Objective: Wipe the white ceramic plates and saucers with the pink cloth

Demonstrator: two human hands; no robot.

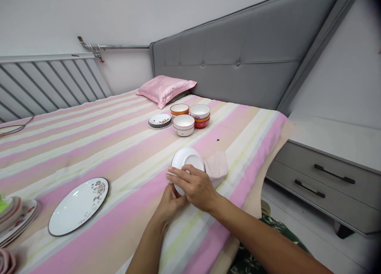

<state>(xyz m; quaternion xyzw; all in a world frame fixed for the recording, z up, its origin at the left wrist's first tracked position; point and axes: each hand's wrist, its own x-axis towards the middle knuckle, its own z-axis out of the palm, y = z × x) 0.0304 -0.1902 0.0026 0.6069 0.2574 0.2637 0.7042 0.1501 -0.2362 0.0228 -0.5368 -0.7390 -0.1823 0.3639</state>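
Note:
A small white plate (187, 157) is tilted up over the near part of the bed, its underside and foot ring facing me. My left hand (170, 204) grips its lower edge from below, the fingers partly hidden behind it. My right hand (195, 186) is closed over the plate's underside, with curled fingers reaching to the left rim. A pale pink cloth (218, 167) shows at the plate's right side; I cannot tell whether either hand holds part of it. Beyond are stacked bowls (183, 125) and a stack of small patterned plates (160, 120).
A large oval plate (77, 207) lies at left on the striped bedsheet (127, 166). More stacked dishes (19, 220) stand at the left edge. A pink pillow (166, 89) rests by the grey headboard (238, 47). A nightstand (327, 163) stands at right.

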